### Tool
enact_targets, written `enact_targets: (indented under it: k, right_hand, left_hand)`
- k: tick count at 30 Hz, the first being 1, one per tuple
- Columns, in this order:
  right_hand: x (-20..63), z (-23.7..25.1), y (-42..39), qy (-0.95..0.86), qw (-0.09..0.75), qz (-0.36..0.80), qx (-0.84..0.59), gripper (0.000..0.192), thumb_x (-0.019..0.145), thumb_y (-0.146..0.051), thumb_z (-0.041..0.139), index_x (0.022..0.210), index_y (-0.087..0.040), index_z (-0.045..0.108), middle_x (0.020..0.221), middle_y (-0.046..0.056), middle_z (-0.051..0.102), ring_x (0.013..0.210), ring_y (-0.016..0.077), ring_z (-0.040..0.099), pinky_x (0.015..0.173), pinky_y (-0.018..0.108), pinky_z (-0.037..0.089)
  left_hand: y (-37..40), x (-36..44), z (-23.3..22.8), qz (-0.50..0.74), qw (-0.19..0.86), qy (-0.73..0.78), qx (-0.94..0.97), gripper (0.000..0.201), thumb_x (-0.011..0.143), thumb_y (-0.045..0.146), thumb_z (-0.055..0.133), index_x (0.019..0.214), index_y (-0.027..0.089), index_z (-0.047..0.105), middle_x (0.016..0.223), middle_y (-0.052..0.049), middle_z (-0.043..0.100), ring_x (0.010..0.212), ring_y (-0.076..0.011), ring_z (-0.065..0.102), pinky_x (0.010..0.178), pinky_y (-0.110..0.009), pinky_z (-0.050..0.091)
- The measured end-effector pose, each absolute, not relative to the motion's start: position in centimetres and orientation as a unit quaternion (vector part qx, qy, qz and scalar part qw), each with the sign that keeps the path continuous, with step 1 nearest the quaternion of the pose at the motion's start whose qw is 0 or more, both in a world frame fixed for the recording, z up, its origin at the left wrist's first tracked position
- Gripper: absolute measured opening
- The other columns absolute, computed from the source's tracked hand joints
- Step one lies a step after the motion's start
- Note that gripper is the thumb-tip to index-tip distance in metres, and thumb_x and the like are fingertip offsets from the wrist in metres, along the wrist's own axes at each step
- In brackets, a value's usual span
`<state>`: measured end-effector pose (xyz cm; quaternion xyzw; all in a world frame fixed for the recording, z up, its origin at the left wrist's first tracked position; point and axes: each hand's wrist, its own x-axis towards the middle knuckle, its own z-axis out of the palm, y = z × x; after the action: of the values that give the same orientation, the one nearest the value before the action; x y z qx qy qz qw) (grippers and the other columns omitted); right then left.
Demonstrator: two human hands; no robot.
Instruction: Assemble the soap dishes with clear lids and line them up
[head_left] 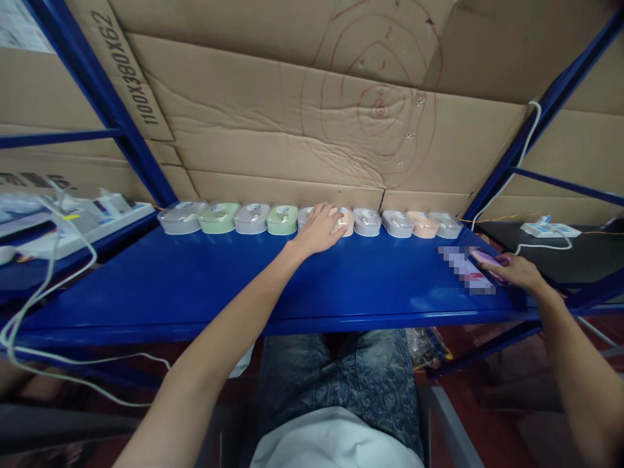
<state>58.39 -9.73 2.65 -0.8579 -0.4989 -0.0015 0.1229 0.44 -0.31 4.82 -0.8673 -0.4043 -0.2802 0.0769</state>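
Peach case: pale peach plastic earbud case (344,221), in the row at the back of the blue shelf (244,279), under the left hand's fingertips.
Left hand: left hand (319,229) draped over it, fingers loosely curled.
Row axis: runs left-right.
Right hand: right hand (517,272) grips a phone (487,263), well apart.

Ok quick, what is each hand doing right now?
Left hand: fingers spread open, resting on a peach case in the row.
Right hand: lying on a phone; grip cannot be told.

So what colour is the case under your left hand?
Peach-pink case, under the left hand; head view.
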Motion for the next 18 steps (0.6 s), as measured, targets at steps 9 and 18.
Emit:
enact_targets:
  k: [9, 18]
  right_hand:
    - [55.2, 4.4, -10.9, -0.457, 0.141, 0.016, -0.878, 0.035, 0.097, -0.044, 0.082, 0.117, -0.016, 0.080, 0.121, 0.026, 0.078, 0.110, 0.0331, 0.076, 0.090, 0.039, 0.048]
    - [55.1, 4.0, -10.7, -0.479, 0.096, -0.001, -0.872, 0.038, 0.099, -0.046, 0.076, 0.120, -0.015, 0.079, 0.124, 0.028, 0.078, 0.118, 0.0341, 0.074, 0.096, 0.040, 0.049]
  left_hand:
    - [0.6, -1.2, 5.3, -0.282, 0.066, -0.462, -0.838, 0.055, 0.110, 0.047, 0.050, 0.149, 0.013, 0.068, 0.164, -0.023, 0.054, 0.155, -0.0413, 0.045, 0.131, -0.059, 0.037]
    - [0.5, -0.8, 4.8, -0.245, 0.066, -0.465, -0.848, 0.055, 0.108, 0.045, 0.051, 0.150, 0.014, 0.066, 0.164, -0.022, 0.054, 0.155, -0.0420, 0.043, 0.131, -0.059, 0.036]
